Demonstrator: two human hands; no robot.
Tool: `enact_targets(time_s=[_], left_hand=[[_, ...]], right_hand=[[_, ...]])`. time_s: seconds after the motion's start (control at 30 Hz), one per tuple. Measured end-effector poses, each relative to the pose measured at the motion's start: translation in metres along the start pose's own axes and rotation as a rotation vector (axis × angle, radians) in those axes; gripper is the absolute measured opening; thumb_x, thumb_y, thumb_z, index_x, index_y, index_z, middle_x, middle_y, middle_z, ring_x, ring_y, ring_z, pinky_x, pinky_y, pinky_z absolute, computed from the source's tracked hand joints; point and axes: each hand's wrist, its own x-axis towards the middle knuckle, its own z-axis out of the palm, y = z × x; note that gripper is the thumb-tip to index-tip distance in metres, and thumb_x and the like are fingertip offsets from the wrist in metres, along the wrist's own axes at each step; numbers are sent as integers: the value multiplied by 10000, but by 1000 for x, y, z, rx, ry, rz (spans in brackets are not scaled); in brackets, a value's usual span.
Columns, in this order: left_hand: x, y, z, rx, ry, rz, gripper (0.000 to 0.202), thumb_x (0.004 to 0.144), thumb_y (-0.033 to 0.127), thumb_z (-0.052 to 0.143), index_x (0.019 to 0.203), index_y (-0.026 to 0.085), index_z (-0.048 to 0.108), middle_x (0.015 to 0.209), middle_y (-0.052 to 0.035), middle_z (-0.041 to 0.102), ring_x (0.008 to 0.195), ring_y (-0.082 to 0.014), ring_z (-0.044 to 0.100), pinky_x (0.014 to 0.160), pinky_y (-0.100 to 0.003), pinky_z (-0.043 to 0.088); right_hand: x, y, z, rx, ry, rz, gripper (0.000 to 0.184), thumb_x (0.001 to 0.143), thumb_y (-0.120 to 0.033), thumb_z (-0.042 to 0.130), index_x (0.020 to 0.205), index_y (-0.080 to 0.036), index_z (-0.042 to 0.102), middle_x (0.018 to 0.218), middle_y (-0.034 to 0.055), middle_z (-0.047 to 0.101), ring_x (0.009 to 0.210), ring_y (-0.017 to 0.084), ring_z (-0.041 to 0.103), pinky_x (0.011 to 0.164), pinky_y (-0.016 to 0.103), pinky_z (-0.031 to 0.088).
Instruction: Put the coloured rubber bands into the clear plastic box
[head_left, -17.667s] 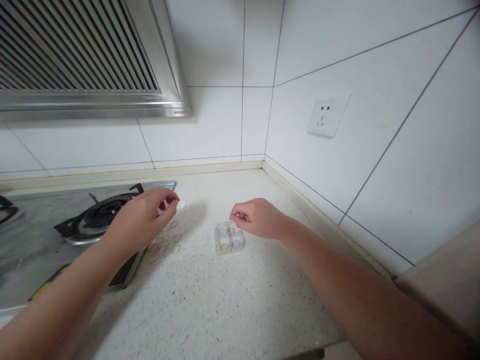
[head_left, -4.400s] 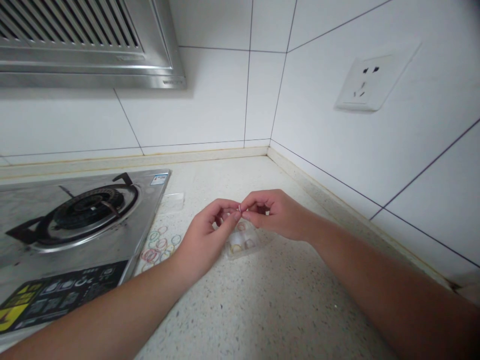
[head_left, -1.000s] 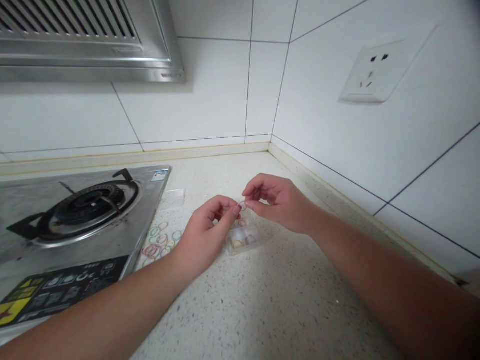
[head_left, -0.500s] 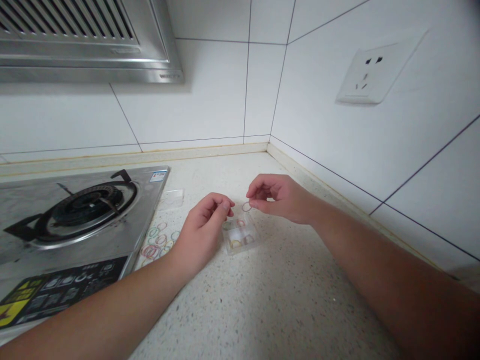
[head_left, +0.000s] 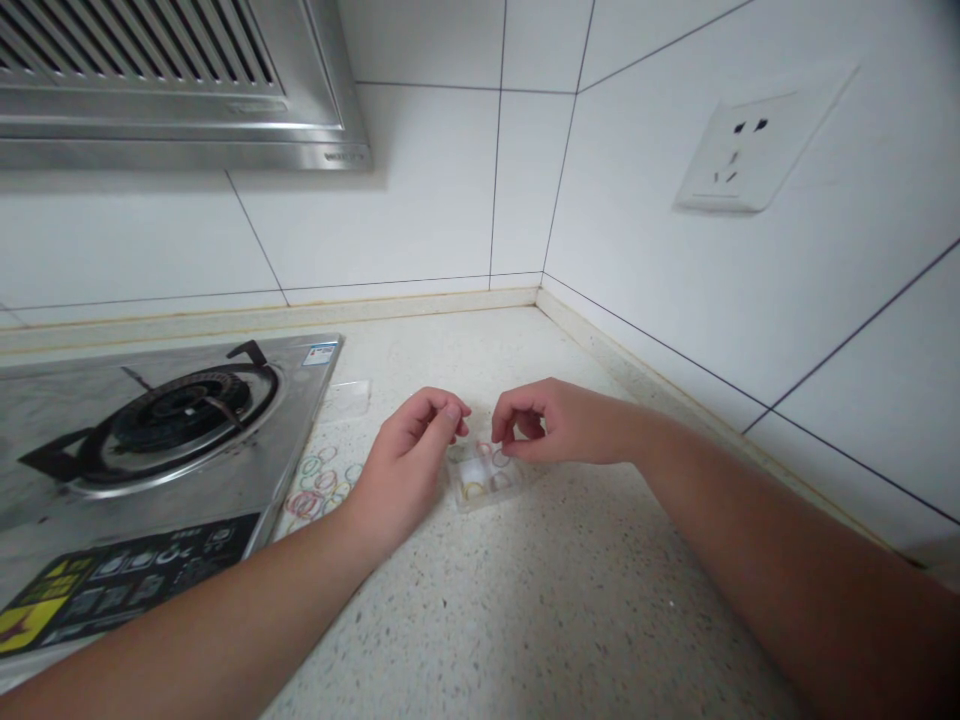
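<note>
Head view: two bare hands over a pale speckled countertop [head_left: 465, 620], in front of its far right corner.
Right hand: the right hand [head_left: 562, 420] reaches in from the right edge, thumb and forefinger tips pinching a thin rubber band [head_left: 500, 459], the other fingers curled inward.
Pinched band: it hangs at the fingertips over the far right part of the box; whether it touches the box cannot be told.
Left hand: the left hand [head_left: 409, 455] is just beside the box's left edge, thumb pressed to the forefinger, the rest folded; nothing shows between the tips.
Box: a small clear plastic compartment box [head_left: 491, 501] rests on the countertop between and below the hands, open at the top, with a yellow band [head_left: 472, 491] in its near left compartment, a dull-coloured one in the near right and a reddish one [head_left: 484, 450] toward the far edge.
Loose bands: red, green and yellow rubber bands [head_left: 304, 505] lie in a loose cluster along the cooktop's right edge, partly behind the left hand.
Lid: a clear plastic lid [head_left: 349, 398] lies flat beyond the cluster, near the cooktop's far right corner.
Cooktop: the steel gas cooktop [head_left: 45, 400] carries a black burner [head_left: 184, 408] and, along its near edge, a black-and-yellow label [head_left: 127, 580].
Walls: white tiles [head_left: 427, 220], a power socket [head_left: 742, 150] on the right, a range hood [head_left: 225, 150] upper left.
</note>
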Motion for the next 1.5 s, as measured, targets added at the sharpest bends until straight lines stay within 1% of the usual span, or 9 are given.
enact_targets(time_s=[0.23, 0.5, 0.63, 0.8, 1.0, 1.17, 1.3, 1.37, 1.5], left_hand=[[0, -1, -1, 11, -10, -1, 179, 948, 313, 560, 858, 180, 639, 763, 13, 606, 756, -130, 547, 710, -261, 405], [0, 0, 0, 8, -24, -7, 176, 948, 301, 558, 843, 183, 635, 750, 24, 593, 750, -119, 539, 714, -255, 397], [-1, 1, 0, 17, -32, 6, 170, 949, 288, 551, 845, 181, 632, 754, 23, 594, 749, -120, 534, 712, -257, 393], [-3, 2, 0, 50, -51, 26, 171, 951, 276, 547, 827, 180, 617, 767, 22, 589, 755, -122, 520, 714, -259, 385], [-6, 1, -2, 147, -94, 60, 192, 970, 321, 532, 851, 190, 607, 792, 19, 586, 779, -134, 523, 738, -272, 394], [-10, 6, -1, 332, -153, 103, 202, 980, 319, 488, 881, 193, 610, 823, 6, 607, 810, -150, 551, 762, -288, 416], [-9, 26, -6, 620, -197, 244, 210, 980, 300, 461, 915, 191, 628, 876, -19, 641, 835, -163, 574, 773, -297, 430], [-6, 40, -17, 810, -273, 286, 205, 972, 307, 466, 959, 200, 640, 905, -32, 651, 854, -178, 583, 764, -304, 432], [2, 51, -58, 1139, -433, 209, 244, 922, 385, 549, 1092, 238, 646, 987, -40, 686, 860, -206, 613, 782, -336, 444]], right_hand=[[0, -2, 1, 19, -100, -4, 172, 790, -250, 691, 944, -177, 706, 641, -43, 568, 579, 86, 475, 528, 215, 364], [1, -3, 3, 31, -135, 16, 229, 779, -264, 713, 990, -177, 703, 730, -19, 658, 588, 80, 496, 543, 214, 372], [2, -3, 4, 13, -59, -5, 175, 819, -286, 683, 952, -176, 712, 648, -37, 584, 580, 84, 488, 542, 218, 371], [5, 2, 10, 48, 102, -20, 142, 871, -267, 610, 927, -170, 697, 733, -9, 649, 644, 96, 536, 595, 231, 400], [6, 11, 12, -174, 232, -90, 141, 888, -238, 576, 940, -176, 692, 743, -11, 648, 593, 83, 489, 626, 251, 374], [5, 15, 12, -283, 303, -156, 294, 873, -207, 579, 1166, -199, 596, 931, 2, 666, 606, 87, 478, 621, 257, 374], [5, 18, 11, -315, 304, -185, 324, 881, -219, 573, 1205, -200, 566, 1019, 27, 646, 687, 111, 515, 667, 267, 408], [5, 18, 11, -338, 299, -197, 313, 881, -216, 573, 1194, -197, 571, 1030, 32, 645, 689, 111, 519, 681, 268, 417], [4, 18, 12, -426, 335, -156, 272, 879, -224, 581, 1150, -212, 605, 1068, 39, 661, 805, 139, 576, 740, 281, 419]])
